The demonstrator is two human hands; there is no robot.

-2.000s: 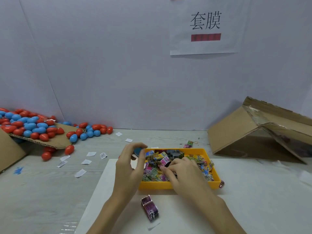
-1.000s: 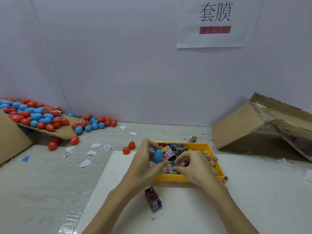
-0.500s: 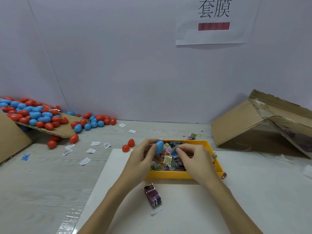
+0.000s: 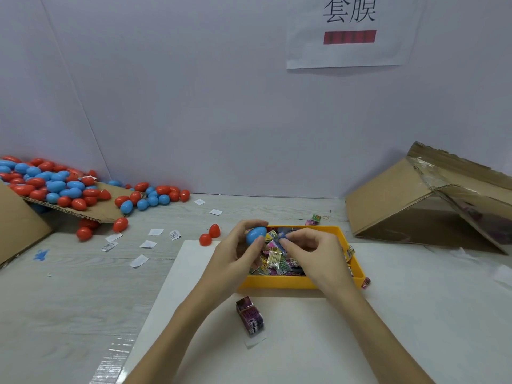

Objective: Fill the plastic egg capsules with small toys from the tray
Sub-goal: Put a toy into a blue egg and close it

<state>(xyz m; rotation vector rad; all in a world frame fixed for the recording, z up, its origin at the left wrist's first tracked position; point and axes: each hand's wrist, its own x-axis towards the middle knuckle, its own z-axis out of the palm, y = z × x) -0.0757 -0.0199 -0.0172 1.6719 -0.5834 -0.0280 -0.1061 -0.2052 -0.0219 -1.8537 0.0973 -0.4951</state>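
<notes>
- Blue egg (image 4: 255, 235) sits in the left hand (image 4: 235, 259), pinched between thumb and curled fingers, held above the near-left corner of the tray (image 4: 279, 282).
- Right hand (image 4: 315, 256) has its fingertips drawn together on a small blue piece (image 4: 283, 236) just beside the egg; whether this is a toy or part of the capsule cannot be told.
- Yellow tray rests on a white sheet (image 4: 318, 342) and holds a heap of small wrapped toys (image 4: 277, 261).
- One wrapped toy (image 4: 365, 282) lies against the tray's outer right corner.
- Purple box (image 4: 249, 315) lies on the sheet, near the tray's front wall, between the forearms.
- Two red halves (image 4: 209, 235) stand on the table (image 4: 69, 300) just left of the tray, touching or nearly so.
- Red and blue eggs (image 4: 55, 187) are piled on a cardboard flap at far left, with a row spilling along the back wall (image 4: 155, 196).
- White paper slips (image 4: 138, 260) are scattered on the table between the pile and the sheet.
- Cardboard box (image 4: 415, 206) lies tipped at far right.
- Paper sign (image 4: 349, 31) is fixed to the wall above.
</notes>
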